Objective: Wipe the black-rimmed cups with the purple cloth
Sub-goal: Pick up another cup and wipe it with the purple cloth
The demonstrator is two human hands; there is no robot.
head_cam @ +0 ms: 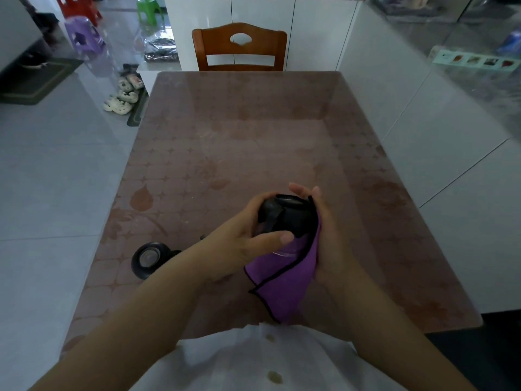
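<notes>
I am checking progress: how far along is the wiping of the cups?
Nothing shows as finished. In hand: the left hand grips one black cup while the right hand holds the purple cloth against it. Left: a second cup sits on the table; whether it is wiped, I cannot tell.

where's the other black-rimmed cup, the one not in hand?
Head view: the other black-rimmed cup sits on the table near its left edge, close to the person, just left of the left forearm.
</notes>
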